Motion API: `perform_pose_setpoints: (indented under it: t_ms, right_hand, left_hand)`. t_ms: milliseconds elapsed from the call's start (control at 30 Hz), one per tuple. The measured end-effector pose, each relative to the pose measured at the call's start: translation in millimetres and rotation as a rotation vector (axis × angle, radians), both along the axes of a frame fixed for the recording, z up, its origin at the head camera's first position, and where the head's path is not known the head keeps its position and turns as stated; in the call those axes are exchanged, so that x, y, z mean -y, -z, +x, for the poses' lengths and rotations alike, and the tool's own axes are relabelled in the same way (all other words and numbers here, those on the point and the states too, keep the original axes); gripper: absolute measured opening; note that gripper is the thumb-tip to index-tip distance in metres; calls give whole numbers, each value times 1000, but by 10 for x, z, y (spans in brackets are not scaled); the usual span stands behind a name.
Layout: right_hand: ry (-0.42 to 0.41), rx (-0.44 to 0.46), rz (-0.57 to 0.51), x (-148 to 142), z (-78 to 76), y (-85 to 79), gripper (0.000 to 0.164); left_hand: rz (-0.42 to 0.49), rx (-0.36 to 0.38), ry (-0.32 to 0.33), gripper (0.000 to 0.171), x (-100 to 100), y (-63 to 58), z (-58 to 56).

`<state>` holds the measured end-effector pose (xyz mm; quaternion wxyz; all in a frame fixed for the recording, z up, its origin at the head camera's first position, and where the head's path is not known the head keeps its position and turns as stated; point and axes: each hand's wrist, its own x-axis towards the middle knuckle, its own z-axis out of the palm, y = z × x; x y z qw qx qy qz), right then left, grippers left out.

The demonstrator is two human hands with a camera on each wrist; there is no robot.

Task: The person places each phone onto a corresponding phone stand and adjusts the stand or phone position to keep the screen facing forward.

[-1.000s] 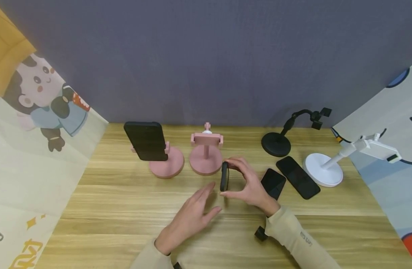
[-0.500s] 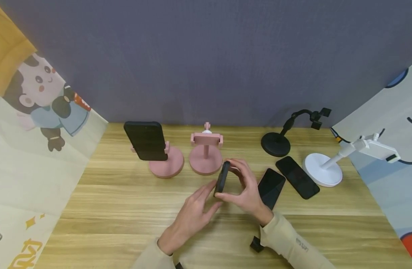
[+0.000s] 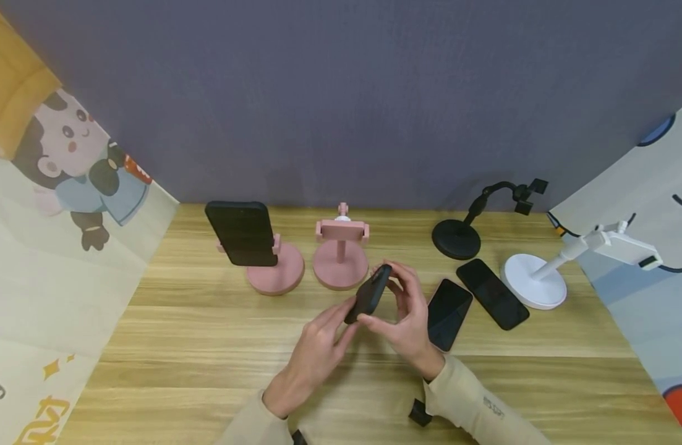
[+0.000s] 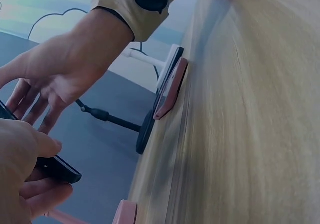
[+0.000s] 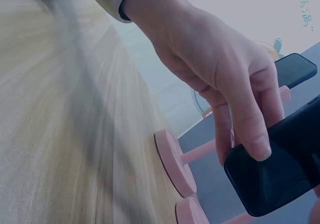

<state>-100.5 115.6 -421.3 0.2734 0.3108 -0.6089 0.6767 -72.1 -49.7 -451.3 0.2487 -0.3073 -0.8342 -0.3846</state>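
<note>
Both my hands hold a black phone point(image 3: 368, 293) above the table, tilted, with its dark back and camera bump turned left in the head view. My left hand point(image 3: 313, 358) pinches its lower left end. In the right wrist view the left thumb point(image 5: 255, 139) lies on the phone's glossy front, with fingers behind. My right hand point(image 3: 410, 330) spans it, thumb at the near edge and fingers at the far edge. Just beyond the phone stands a pink phone stand point(image 3: 341, 262) with a bare cradle. Farther left, another pink stand point(image 3: 276, 272) bears an upright black phone point(image 3: 240, 233).
Two dark phones point(image 3: 449, 315) point(image 3: 493, 293) lie flat to the right of my right hand. Behind them are a black gooseneck stand point(image 3: 456, 238) and a white stand point(image 3: 534, 281). A grey wall point(image 3: 341, 111) closes off the wooden table's point(image 3: 207, 358) back.
The held phone has shifted slightly left, tilting and turning so more of its back shows. My left hand, apart from it a second ago, now grips its lower end.
</note>
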Motion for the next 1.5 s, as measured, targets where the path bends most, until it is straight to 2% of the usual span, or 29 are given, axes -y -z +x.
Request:
perform_pose_setpoints:
  t_ms: [133,333,600,833,1133,1267,1500]
  right_hand:
    - [-1,8,-12,1,-34,79,86]
    - [-37,42,-18,16,-24,84,83]
    - [-60,44,0,24,-28,98,86]
    - [-39,56,60,35,-1,118,91]
    - [-9,37,88,97,92,-128,90]
    - [-9,28,79,100,94,-149,88]
    - [-18,19,57,96,78,-157,83]
  left_hand:
    - [-44,-51,-17,46,18,12,-14]
    - [-97,-96,-32,43,37,17,-25]
    - [-115,-115,-37,42,39,23,-46]
    - [-123,-88,-40,40,45,23,-33]
    - [-151,-84,-39,38,48,30,-26]
    - [-154,-75,-40,38,54,13,-23]
    - [-156,-108,-25,41,73,15,-31]
